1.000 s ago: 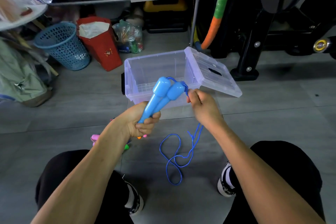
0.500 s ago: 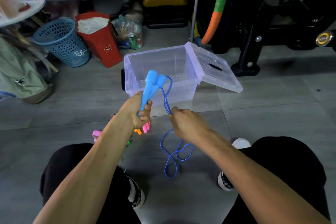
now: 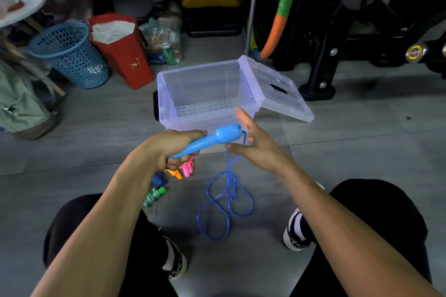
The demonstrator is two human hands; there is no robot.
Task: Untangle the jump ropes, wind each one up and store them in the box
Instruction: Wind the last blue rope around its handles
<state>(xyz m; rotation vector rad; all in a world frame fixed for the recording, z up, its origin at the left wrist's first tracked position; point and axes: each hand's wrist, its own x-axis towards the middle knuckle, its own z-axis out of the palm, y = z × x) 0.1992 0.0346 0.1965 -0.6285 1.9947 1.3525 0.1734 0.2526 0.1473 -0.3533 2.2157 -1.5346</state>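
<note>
My left hand [image 3: 174, 146] grips the blue handles [image 3: 209, 141] while my right hand's [image 3: 255, 144] fingers spread open beside the blue cord [image 3: 226, 198].

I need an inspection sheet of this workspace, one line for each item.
Surface: grey tiled floor.
Job's things: clear box open, nothing seen inside; lid leaning on its right side; blue handles; blue rope looped on the floor; more ropes beside.
Clutter: blue basket, red bag.
Grippers: left hand grips the handles; right hand, fingers spread, at the rope.
Cables: nothing seen.
Surroundings: black gym frame.
</note>
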